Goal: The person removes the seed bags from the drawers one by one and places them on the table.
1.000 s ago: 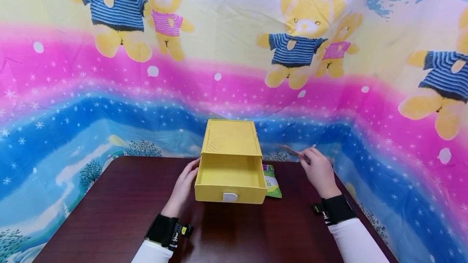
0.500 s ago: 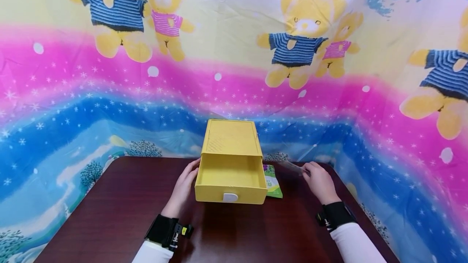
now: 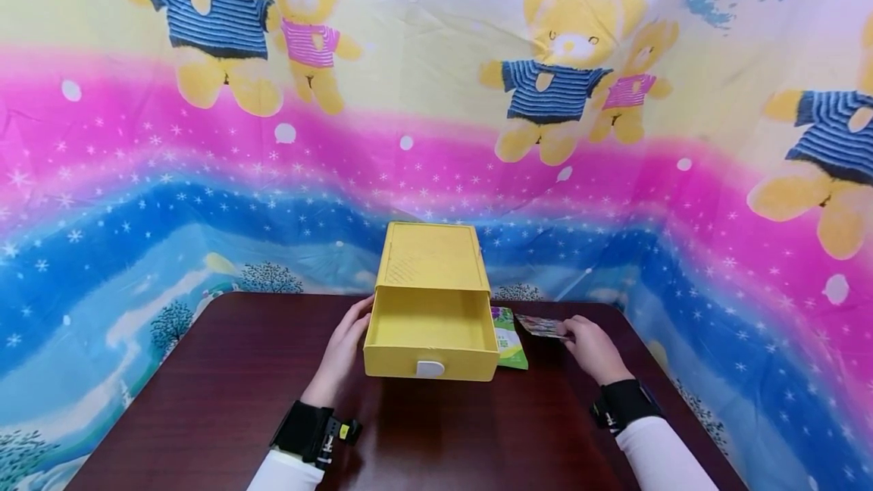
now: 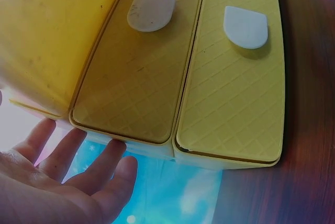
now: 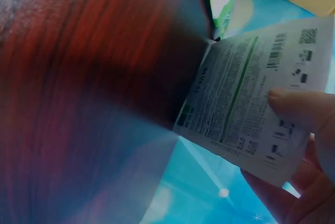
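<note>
Beside a half-hidden pouch (image 3: 511, 348), the right hand (image 3: 595, 348) pinches a barely legible sachet (image 3: 542, 326); the left hand (image 3: 345, 341), fingers nearly straight, touches the drawers (image 3: 436, 256).

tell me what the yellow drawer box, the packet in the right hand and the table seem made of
Yellow drawer box: probably plastic, satin, with moulded crosshatching on its fronts. Packet: thin, printed, its back matte-looking; paper or plastic film, can't tell. Table: wood or wood-look laminate, glossy, showing reddish-brown grain.

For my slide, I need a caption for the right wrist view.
The right hand pinches a printed packet, its barcode and QR code facing the camera, near a dark tabletop.
</note>
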A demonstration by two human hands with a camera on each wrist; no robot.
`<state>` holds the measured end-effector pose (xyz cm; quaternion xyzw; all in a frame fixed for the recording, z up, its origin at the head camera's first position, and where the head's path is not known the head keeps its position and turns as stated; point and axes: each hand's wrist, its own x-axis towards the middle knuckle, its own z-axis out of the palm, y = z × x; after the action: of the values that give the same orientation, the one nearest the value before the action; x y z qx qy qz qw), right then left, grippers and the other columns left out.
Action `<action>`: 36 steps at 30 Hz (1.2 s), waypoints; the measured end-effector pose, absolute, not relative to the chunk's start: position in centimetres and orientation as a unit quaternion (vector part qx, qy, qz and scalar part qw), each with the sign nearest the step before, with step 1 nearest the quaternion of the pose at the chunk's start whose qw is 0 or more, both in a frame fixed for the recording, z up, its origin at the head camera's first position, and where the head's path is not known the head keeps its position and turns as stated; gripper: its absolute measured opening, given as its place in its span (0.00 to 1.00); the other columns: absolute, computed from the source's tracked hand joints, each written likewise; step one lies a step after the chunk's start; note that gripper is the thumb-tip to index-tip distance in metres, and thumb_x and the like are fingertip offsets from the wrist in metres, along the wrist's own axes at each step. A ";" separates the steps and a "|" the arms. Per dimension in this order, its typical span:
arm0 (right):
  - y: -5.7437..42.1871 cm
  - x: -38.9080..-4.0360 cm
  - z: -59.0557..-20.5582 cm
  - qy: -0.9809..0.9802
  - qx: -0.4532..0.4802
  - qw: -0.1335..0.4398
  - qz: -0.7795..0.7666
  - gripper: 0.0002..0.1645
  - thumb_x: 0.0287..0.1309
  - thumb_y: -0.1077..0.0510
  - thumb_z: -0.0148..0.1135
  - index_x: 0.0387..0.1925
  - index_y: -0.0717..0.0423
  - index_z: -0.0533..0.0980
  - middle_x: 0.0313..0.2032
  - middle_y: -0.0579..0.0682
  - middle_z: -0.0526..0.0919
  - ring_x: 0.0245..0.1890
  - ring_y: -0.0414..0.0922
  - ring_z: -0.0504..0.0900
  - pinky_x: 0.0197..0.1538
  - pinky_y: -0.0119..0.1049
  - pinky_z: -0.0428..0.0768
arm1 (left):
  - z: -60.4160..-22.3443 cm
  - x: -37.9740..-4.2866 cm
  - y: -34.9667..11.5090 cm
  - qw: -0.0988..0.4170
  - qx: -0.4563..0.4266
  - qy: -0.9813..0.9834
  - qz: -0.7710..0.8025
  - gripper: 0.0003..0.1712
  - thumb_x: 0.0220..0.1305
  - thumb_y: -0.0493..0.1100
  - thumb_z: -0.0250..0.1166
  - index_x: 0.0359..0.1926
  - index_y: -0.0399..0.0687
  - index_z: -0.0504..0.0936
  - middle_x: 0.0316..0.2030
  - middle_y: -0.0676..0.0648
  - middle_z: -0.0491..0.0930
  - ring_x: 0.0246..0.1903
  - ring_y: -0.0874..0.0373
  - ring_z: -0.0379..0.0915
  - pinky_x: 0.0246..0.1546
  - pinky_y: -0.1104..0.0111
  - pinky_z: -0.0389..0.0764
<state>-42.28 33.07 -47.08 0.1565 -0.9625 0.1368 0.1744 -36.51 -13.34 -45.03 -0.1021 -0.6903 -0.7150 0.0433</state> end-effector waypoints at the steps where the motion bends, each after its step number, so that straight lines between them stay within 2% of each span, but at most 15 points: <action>1: 33.1 -42.4 -47.2 -0.965 0.157 0.163 0.134 0.11 0.56 0.72 0.70 0.38 0.57 0.83 0.37 0.51 0.81 0.40 0.52 0.83 0.44 0.49 0.83 | -45.0 -36.5 -13.3 0.044 -0.102 -0.690 -0.715 0.28 0.82 0.52 0.46 0.76 0.50 0.63 0.76 0.43 0.59 0.75 0.44 0.52 0.72 0.41 0.54; 8: 33.8 -43.1 -48.5 -0.977 0.148 0.076 0.132 0.11 0.56 0.71 0.70 0.37 0.53 0.84 0.42 0.52 0.83 0.45 0.53 0.83 0.48 0.51 0.82 | -45.1 -36.6 -13.3 0.047 -0.105 -0.689 -0.716 0.28 0.82 0.51 0.46 0.76 0.49 0.63 0.77 0.43 0.58 0.75 0.44 0.53 0.72 0.42 0.55; 15: 34.2 -43.6 -49.6 -0.977 0.156 0.022 0.144 0.16 0.55 0.74 0.67 0.42 0.55 0.85 0.45 0.54 0.85 0.51 0.57 0.82 0.53 0.54 0.81 | -45.0 -36.5 -13.3 0.048 -0.106 -0.689 -0.715 0.28 0.82 0.51 0.46 0.76 0.49 0.63 0.76 0.43 0.59 0.75 0.44 0.53 0.72 0.42 0.55; 21: 34.0 -43.6 -50.1 -0.979 0.139 -0.023 0.150 0.17 0.58 0.71 0.68 0.46 0.52 0.84 0.55 0.60 0.81 0.60 0.61 0.78 0.58 0.56 0.79 | -45.1 -36.6 -13.3 0.049 -0.107 -0.688 -0.716 0.28 0.82 0.50 0.46 0.76 0.49 0.63 0.76 0.43 0.59 0.75 0.44 0.54 0.72 0.43 0.55; 26: 33.9 -43.4 -50.5 -0.979 0.137 -0.031 0.145 0.17 0.58 0.70 0.69 0.46 0.52 0.84 0.58 0.62 0.79 0.65 0.64 0.73 0.61 0.58 0.76 | -45.1 -36.6 -13.3 0.044 -0.106 -0.687 -0.717 0.28 0.82 0.51 0.46 0.76 0.50 0.63 0.76 0.43 0.59 0.75 0.44 0.54 0.72 0.43 0.55; 36: 33.6 -43.3 -50.4 -0.979 0.145 -0.023 0.143 0.14 0.58 0.69 0.70 0.45 0.52 0.84 0.54 0.58 0.82 0.60 0.61 0.77 0.60 0.57 0.77 | -45.1 -36.6 -13.3 0.044 -0.107 -0.686 -0.719 0.28 0.82 0.51 0.46 0.77 0.50 0.63 0.77 0.43 0.58 0.75 0.44 0.53 0.72 0.43 0.56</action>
<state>-43.28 33.64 -50.40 0.1448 -0.9788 0.1434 -0.0226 -36.57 -13.30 -45.10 -0.1066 -0.6856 -0.7188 0.0437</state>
